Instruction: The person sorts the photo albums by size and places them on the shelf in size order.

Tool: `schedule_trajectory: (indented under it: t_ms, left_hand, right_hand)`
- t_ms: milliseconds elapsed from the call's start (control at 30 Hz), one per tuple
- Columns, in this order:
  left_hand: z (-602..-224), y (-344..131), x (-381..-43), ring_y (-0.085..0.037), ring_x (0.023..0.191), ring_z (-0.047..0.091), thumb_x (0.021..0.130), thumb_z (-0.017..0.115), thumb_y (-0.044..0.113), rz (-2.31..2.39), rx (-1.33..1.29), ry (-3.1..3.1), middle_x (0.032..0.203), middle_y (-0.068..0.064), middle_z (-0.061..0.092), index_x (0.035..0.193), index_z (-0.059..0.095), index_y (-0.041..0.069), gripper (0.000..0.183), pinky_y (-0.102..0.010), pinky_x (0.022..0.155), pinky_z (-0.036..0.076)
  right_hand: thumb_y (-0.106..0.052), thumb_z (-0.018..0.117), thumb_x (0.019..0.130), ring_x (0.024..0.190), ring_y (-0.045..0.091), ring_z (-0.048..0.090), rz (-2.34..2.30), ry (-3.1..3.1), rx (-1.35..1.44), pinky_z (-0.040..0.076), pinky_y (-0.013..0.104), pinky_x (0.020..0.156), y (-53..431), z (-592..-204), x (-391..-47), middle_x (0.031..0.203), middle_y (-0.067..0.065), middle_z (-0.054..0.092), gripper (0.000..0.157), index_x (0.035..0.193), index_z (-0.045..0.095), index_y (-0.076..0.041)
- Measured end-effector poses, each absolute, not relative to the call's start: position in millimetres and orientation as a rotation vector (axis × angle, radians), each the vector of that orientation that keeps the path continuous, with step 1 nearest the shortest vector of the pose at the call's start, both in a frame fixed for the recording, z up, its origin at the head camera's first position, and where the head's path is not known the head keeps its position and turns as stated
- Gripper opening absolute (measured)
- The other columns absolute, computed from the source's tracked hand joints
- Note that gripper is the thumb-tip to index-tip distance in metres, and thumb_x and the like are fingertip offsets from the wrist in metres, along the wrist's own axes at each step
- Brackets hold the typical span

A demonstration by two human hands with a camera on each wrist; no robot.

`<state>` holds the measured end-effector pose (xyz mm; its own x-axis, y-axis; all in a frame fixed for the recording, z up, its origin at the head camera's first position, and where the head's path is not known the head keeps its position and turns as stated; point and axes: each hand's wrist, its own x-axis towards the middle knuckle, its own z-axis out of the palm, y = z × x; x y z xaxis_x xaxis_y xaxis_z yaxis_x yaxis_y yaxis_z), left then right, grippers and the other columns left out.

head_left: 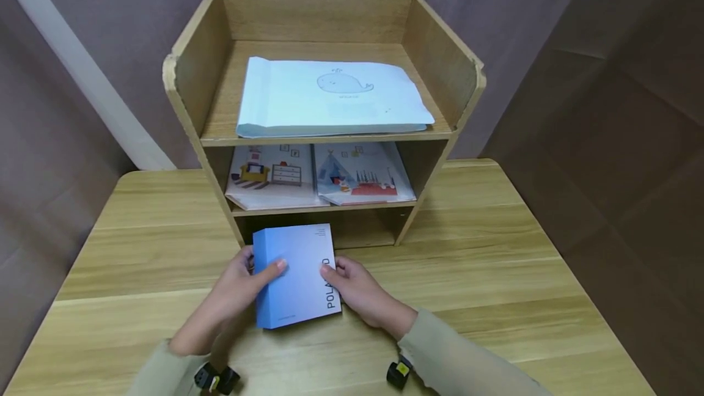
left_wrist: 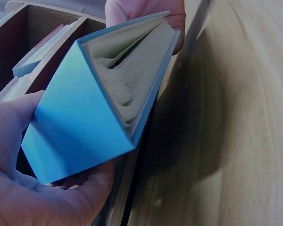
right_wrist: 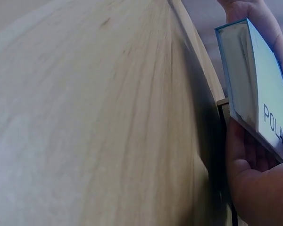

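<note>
A thick blue photo album-like book (head_left: 299, 286) with dark lettering on its cover is held between both hands, just in front of the shelf's lowest compartment. My left hand (head_left: 239, 283) grips its spine side, thumb on the cover and fingers beneath. From the other side my right hand (head_left: 360, 292) pinches the edge near the lettering, thumb on top. In the left wrist view the book (left_wrist: 80, 117) shows its broad blue spine and wavy pages. The right wrist view shows the right hand's fingers curled under the book (right_wrist: 269, 84).
A wooden shelf (head_left: 324, 136) stands at the back of the wooden table (head_left: 495, 298). A white book with a whale drawing (head_left: 341, 93) lies on its top. Two illustrated books, left (head_left: 275, 179) and right (head_left: 363, 176), lie in the middle compartment. Curtains hang behind.
</note>
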<state>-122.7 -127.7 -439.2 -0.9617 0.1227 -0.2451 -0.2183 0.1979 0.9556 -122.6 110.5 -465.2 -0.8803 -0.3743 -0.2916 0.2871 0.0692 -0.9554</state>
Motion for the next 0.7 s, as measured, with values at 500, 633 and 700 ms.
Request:
schedule_trajectory:
  t_ms: [500,633,700]
  left_hand:
    - [-445,-118,-119,-0.031,0.101,0.062,0.087,0.074,0.027,1.920,0.003,2.145,0.123,-0.022,0.057,0.140,0.034,0.002,0.072,-0.038,0.075,0.058]
    - [-451,-115,-117,-0.026,0.091,0.059,0.085,0.076,0.021,1.916,0.033,2.151,0.113,-0.019,0.060,0.140,0.035,0.000,0.071,-0.030,0.071,0.057]
    - [-453,-114,-116,-0.025,0.090,0.059,0.085,0.076,0.019,1.931,0.040,2.143,0.112,-0.018,0.060,0.140,0.035,-0.001,0.072,-0.029,0.072,0.055]
  right_hand:
    - [-0.036,0.050,0.101,0.103,0.026,0.064,-1.913,1.944,-0.033,0.053,0.035,0.088,119,-468,-129,0.114,0.018,0.065,0.058,0.137,0.042,0.009]
    - [-0.037,0.050,0.101,0.108,0.025,0.061,-1.920,2.022,0.034,0.049,0.035,0.095,120,-470,-137,0.118,0.018,0.063,0.058,0.136,0.043,0.008]
    - [-0.035,0.049,0.102,0.109,0.027,0.060,-1.929,2.038,0.045,0.048,0.038,0.096,120,-470,-141,0.118,0.018,0.063,0.055,0.135,0.044,0.009]
